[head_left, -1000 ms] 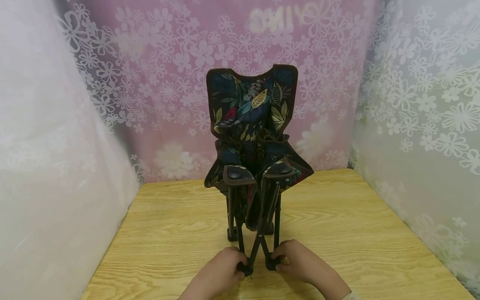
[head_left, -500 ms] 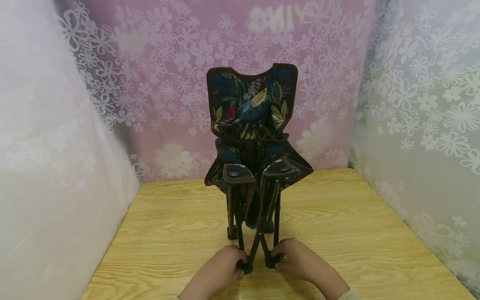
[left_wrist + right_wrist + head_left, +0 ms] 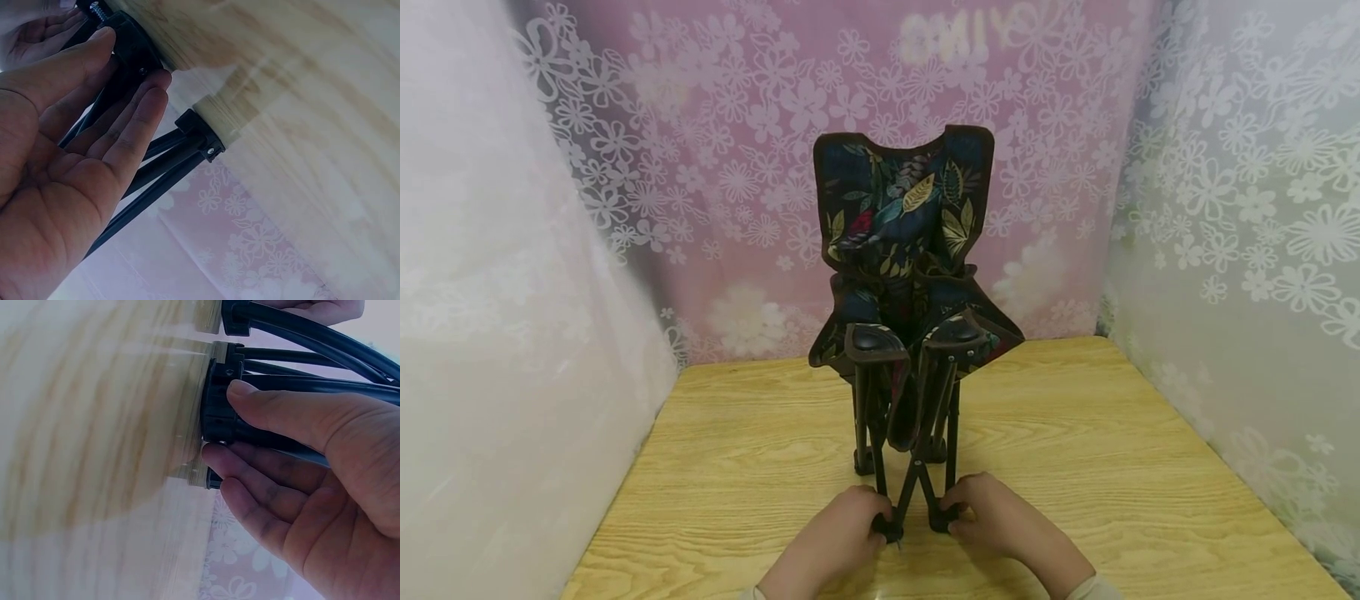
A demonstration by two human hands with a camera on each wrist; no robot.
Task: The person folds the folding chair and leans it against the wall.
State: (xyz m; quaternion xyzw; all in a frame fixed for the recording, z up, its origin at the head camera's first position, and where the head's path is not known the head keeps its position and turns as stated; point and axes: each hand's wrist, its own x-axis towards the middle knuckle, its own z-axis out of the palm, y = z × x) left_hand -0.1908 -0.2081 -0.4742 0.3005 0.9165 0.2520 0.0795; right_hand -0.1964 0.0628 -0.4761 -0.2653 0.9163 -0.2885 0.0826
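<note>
Folding chair stood upright ahead; left hand and right hand, equally near, seemingly pinched its front feet.

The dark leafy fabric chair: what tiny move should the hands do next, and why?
Perhaps pull the black plastic front feet apart: the left hand and right hand pinch one each, and the chair looks half folded, its feet close together.

Table: yellowish, wood-grained, glossy, far corners slightly rounded; chair directly on it, upright, about mid-width, legs drawn close, black feet down, two nearer, two farther back
</note>
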